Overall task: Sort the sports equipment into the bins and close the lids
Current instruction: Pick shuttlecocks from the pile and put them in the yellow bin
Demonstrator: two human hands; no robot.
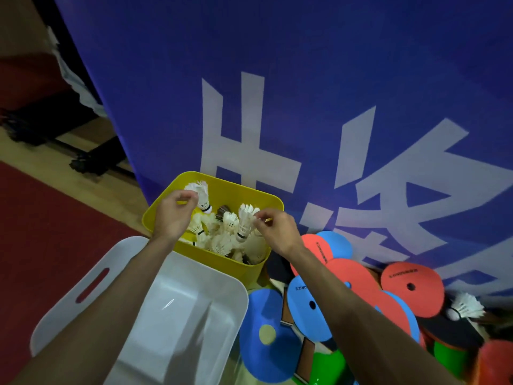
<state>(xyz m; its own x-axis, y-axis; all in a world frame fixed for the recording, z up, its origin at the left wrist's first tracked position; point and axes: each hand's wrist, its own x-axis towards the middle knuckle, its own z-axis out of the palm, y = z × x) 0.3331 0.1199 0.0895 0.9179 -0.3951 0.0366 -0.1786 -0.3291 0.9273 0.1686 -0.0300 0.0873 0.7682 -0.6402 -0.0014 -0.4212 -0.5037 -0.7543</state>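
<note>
A yellow bin (238, 194) stands on the floor against a blue banner and holds several white feather shuttlecocks. My left hand (173, 215) is over its left side and pinches a shuttlecock (201, 195) by the feathers. Over the bin's right side, my right hand (277, 230) pinches another shuttlecock (245, 219), cork end down. A white bin (91, 284) sits nearer to me, under my left forearm, with nothing inside that I can see. One more shuttlecock (466, 305) lies at the far right on the pile.
Red and blue flat discs (412, 287) and blue paddles (266, 334) are heaped right of the bins, with green and red cylinders (449, 359) at the lower right. The blue banner (305, 93) rises behind everything. Red mat (41, 232) and wood floor lie to the left.
</note>
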